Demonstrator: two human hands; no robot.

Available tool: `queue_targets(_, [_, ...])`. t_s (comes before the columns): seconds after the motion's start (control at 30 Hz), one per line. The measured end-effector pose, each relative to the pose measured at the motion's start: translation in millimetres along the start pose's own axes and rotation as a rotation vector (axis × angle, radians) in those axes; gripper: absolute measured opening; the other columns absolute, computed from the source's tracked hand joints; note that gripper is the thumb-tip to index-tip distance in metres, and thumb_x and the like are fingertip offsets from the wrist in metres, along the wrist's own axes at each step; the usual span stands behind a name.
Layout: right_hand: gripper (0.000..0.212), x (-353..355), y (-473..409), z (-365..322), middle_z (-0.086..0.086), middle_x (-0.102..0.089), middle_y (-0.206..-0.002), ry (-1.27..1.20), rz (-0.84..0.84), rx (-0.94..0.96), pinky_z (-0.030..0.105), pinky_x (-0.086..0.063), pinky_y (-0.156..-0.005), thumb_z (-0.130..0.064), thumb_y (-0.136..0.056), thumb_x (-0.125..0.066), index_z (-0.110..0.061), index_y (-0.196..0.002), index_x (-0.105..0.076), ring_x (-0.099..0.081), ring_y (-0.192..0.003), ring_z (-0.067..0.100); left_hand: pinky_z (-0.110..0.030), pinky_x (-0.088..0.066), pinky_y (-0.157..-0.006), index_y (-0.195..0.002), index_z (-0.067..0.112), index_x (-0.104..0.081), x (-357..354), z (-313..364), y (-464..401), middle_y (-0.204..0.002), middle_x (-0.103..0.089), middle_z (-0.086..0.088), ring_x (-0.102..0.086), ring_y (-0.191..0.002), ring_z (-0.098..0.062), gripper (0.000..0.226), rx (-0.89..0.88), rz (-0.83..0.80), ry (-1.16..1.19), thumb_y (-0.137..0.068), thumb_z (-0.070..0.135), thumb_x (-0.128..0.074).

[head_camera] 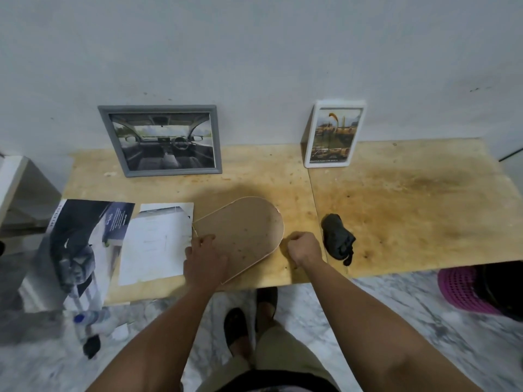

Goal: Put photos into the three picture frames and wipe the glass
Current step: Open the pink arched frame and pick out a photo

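We press the flattened left hand [205, 257] on the oval frame [243, 236], face down near the bench [410, 207] edge; the right hand [304, 248] is fisted beside it. Uneven pressure may slide it off.

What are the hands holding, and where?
The left hand rests on the oval frame lying face down, at its left edge. The right hand is a fist beside its right edge; holding anything cannot be told.

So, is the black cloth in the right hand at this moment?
No, the black cloth lies by itself on the table, just right of the right hand, which rests as a fist beside the oval frame.
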State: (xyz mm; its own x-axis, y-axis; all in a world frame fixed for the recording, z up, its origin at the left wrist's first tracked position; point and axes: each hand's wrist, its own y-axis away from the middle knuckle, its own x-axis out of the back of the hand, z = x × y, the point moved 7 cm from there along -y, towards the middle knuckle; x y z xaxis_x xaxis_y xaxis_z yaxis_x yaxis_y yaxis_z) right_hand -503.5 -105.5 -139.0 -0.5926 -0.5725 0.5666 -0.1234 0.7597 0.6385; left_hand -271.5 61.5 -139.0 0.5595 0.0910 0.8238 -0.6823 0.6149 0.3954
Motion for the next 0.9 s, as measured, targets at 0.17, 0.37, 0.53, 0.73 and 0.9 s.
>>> queue_targets(0.17, [0.029,5,-18,-32,-0.001,-0.07,-0.104,0.023,0.009,0.123,0.031,-0.052,-0.081,-0.023,-0.088,-0.066,-0.016,-0.115,-0.071,-0.063,-0.095,0.021,-0.048,-0.047,-0.094,-0.142,0.02,-0.048,0,-24,-12,-0.136,-0.05,-0.012,-0.054,-0.121,-0.038,0.06,0.219,-0.004,0.278,-0.086,0.032,-0.063])
queue_targets(0.37, [0.057,-6,-40,-58,0.009,-0.065,-0.13,0.199,-0.106,0.22,0.039,-0.055,-0.091,-0.032,-0.09,-0.064,-0.013,-0.143,-0.055,-0.063,-0.112,0.032,-0.045,-0.048,-0.098,-0.144,0.019,-0.047,-5,-17,-22,-0.135,-0.055,-0.01,-0.058,-0.12,-0.033,0.064,0.247,-0.007,0.413,-0.085,0.031,-0.067])
queue_targets(0.53, [0.065,-8,-47,-53,0.007,-0.065,-0.129,0.209,-0.103,0.197,0.041,-0.058,-0.091,-0.039,-0.087,-0.065,-0.017,-0.147,-0.051,-0.064,-0.101,0.025,-0.047,-0.048,-0.099,-0.145,0.025,-0.046,-10,-3,-34,-0.138,-0.056,-0.006,-0.055,-0.124,-0.031,0.065,0.23,-0.028,0.417,-0.083,0.036,-0.065])
queue_targets(0.73, [0.064,2,-58,-47,0.006,-0.063,-0.126,0.224,-0.065,0.126,0.045,-0.056,-0.093,-0.051,-0.08,-0.066,-0.023,-0.136,-0.052,-0.064,-0.106,0.03,-0.046,-0.049,-0.099,-0.144,0.033,-0.044,-9,9,-52,-0.135,-0.06,0.0,-0.057,-0.122,-0.028,0.068,0.207,-0.077,0.415,-0.078,0.04,-0.061])
queue_targets(0.9, [0.059,3,-71,-44,0.004,-0.063,-0.113,0.234,-0.035,0.054,0.043,-0.057,-0.088,-0.061,-0.068,-0.069,-0.023,-0.112,-0.058,-0.062,-0.1,0.028,-0.042,-0.046,-0.094,-0.148,0.036,-0.039,-8,16,-63,-0.141,-0.057,0.001,-0.056,-0.125,-0.028,0.074,0.183,-0.135,0.406,-0.077,0.042,-0.058])
